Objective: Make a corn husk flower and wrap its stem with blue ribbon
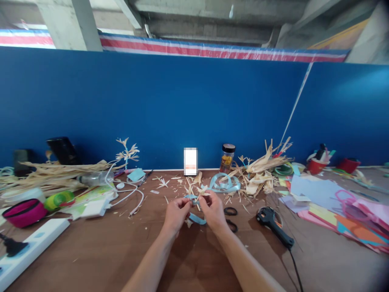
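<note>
Right at the middle of the brown table (127, 247), both hands come together over the work: the left hand (177, 215) has thumb and fingers pinched on a blue ribbon (197, 219), and the right hand (213, 209) is closed at the fingertips on a husk flower (203, 190). The flower sits at the tips of the grip, its pale, pointed petals poking up and away just above the fingers, while a band of the ribbon crosses between the two hands and a wider strip loops out below them; exactly where the two join, the fingers hide. And look at the materials here! The ribbon is smooth and flat with a soft sheen, the husk dry, papery and straw-coloured. Just beyond the right hand, more ribbon lies in loose, glossy coils (225, 184), next to a crinkled, fibrous heap of husks (261, 174). Close by that hand, the round black handles of the scissors (231, 211) show, and further right lies a black glue gun (275, 227), hard and angular, its cord trailing off. Thin scraps (163, 183) litter the wood-brown surface ahead.
</note>
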`<state>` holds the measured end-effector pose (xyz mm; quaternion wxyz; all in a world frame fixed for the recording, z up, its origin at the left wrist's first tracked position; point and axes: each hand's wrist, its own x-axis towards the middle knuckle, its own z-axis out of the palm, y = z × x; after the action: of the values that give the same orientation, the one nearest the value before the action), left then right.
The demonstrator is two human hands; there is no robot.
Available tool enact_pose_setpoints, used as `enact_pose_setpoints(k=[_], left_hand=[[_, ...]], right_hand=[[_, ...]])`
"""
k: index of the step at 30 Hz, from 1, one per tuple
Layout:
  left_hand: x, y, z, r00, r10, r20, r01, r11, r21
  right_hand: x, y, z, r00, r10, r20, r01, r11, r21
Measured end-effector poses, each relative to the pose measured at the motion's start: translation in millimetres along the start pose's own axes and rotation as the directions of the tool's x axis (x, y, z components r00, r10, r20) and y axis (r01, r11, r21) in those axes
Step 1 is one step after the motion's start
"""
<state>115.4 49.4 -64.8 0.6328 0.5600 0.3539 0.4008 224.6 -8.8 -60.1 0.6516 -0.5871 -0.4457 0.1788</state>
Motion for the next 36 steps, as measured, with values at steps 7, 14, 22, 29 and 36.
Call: enact_pose_setpoints(k=[7,14,22,29,36], left_hand=[[1.6,-3.5,-1.4,0.999,0.038,-0.017,-0.038,0.999,0.032],[-0.1,-3.3,1.5,1.0,0.019,0.014,-0.019,1.0,0.013],[0.7,-4.0,1.7,0.999,0.033,-0.002,-0.033,0.999,0.021],[-3.2,2.8,5.0,1.0,-0.002,0.029,0.002,1.0,0.017],[-6.0,6.3,5.7,1.0,-0.005,0.031,0.005,1.0,-0.001]], right_hand=[[0.2,-6.2,-2.2,1.0,-0.008,0.011,0.008,0.999,0.046],[-1.5,-9.3,-3.4,0.998,-0.046,0.05,0.048,0.998,-0.038],[-1.3,-8.1,-1.4,0.998,-0.045,0.054,0.046,0.999,-0.009],[-3.3,-7.3,-0.2,0.996,-0.061,0.062,0.063,0.998,-0.021],[-3.7,-2.0,1.1,0.996,-0.054,0.068,0.056,0.998,-0.029]])
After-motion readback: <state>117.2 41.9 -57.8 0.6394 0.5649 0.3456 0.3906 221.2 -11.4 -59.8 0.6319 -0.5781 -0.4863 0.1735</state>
